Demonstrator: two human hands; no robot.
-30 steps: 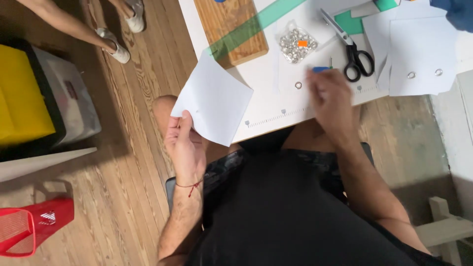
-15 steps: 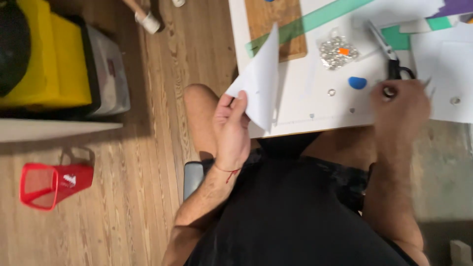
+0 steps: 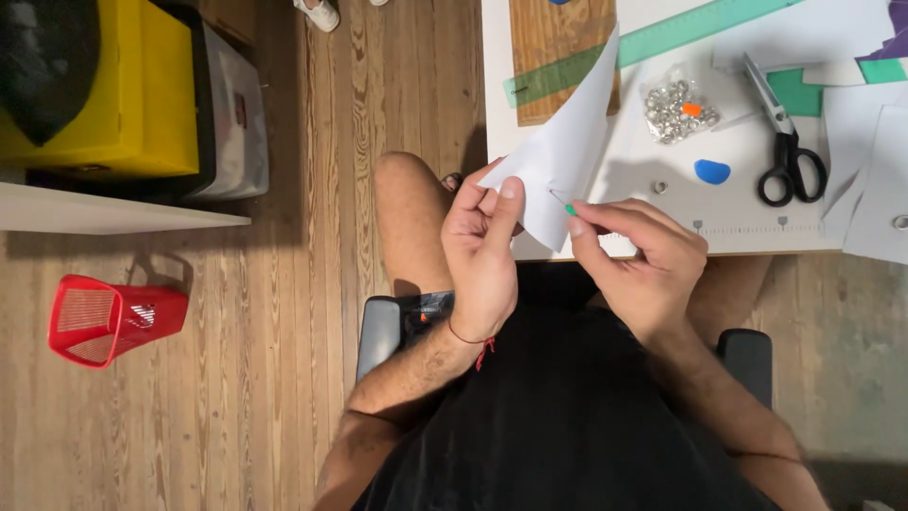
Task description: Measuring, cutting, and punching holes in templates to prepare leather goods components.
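Left hand (image 3: 482, 251) pinches the paper (image 3: 566, 151) at its lower edge. Right hand (image 3: 643, 260) presses a green-headed pin (image 3: 570, 208) against it, over the tabletop (image 3: 662, 222) edge.

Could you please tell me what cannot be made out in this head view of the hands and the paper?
- What the right hand pinches against the white paper: only a small green tip shows, too small to identify.
- The left hand covers the paper's lower corner.
- The green ruler and purple sheet are cut off by the top edge.
- The bag of metal rings: count unreadable.
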